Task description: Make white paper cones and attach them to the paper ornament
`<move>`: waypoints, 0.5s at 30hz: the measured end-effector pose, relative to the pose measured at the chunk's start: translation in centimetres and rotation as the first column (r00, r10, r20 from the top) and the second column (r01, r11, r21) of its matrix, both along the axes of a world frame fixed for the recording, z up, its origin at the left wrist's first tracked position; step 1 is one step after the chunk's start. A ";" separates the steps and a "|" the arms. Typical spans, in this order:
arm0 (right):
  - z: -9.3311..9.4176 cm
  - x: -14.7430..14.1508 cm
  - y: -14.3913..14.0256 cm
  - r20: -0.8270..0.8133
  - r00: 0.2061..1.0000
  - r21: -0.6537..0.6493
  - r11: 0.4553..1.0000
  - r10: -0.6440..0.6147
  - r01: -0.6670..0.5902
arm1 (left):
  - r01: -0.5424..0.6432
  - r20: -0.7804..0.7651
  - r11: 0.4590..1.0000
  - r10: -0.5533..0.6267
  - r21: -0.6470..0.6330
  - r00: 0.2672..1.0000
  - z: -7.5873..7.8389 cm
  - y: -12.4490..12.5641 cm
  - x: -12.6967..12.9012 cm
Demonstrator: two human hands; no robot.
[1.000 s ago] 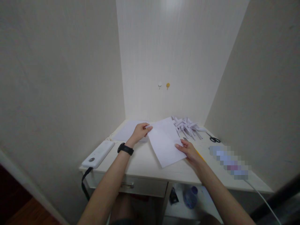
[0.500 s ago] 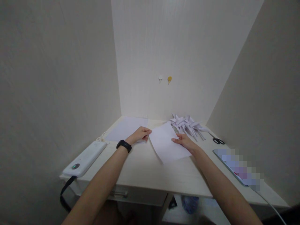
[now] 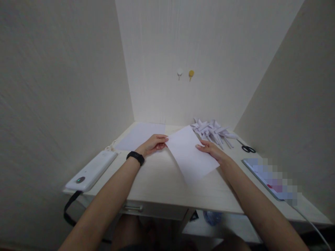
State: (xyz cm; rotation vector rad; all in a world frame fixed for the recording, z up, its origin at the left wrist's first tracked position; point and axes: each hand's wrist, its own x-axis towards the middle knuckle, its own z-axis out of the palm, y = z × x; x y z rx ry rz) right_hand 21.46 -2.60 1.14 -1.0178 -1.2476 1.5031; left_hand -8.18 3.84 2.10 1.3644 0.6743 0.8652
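A white sheet of paper [image 3: 190, 154] is held slightly raised over the pale wooden desk [image 3: 159, 184]. My left hand [image 3: 154, 143], with a black band on its wrist, pinches the sheet's left corner. My right hand [image 3: 210, 150] grips the sheet's right edge with fingers on top. A stack of flat white sheets [image 3: 141, 136] lies on the desk behind my left hand. A pile of folded white paper shapes [image 3: 211, 131] sits behind my right hand.
Black-handled scissors [image 3: 247, 148] lie at the back right. A tablet [image 3: 269, 178] with a white cable rests along the right edge. A white device [image 3: 92, 170] with a black strap lies at the desk's left edge. Walls close in on three sides.
The view has tilted and shifted. The sheet has been turned and lifted a little, and both hands have moved slightly nearer together along its far edges.
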 end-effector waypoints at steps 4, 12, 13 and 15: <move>0.3 -0.2 -0.2 0.034 0.999 -0.019 1.000 0.017 -0.016 | -0.024 0.059 0.997 0.028 -0.067 0.998 -0.3 0.6 0.0; 0.9 0.2 -0.2 0.028 0.993 -0.063 0.991 -0.113 0.114 | -0.013 -0.021 0.997 0.011 -0.078 1.000 -0.4 0.8 -0.7; 1.0 0.3 -0.2 0.024 0.991 -0.073 0.988 -0.135 0.137 | -0.016 -0.051 0.997 0.012 -0.076 0.999 -0.4 0.7 -0.7; 1.0 0.5 -0.1 0.022 0.984 -0.087 0.980 -0.177 0.178 | -0.030 -0.063 0.996 0.025 -0.088 0.998 -0.5 0.7 -0.6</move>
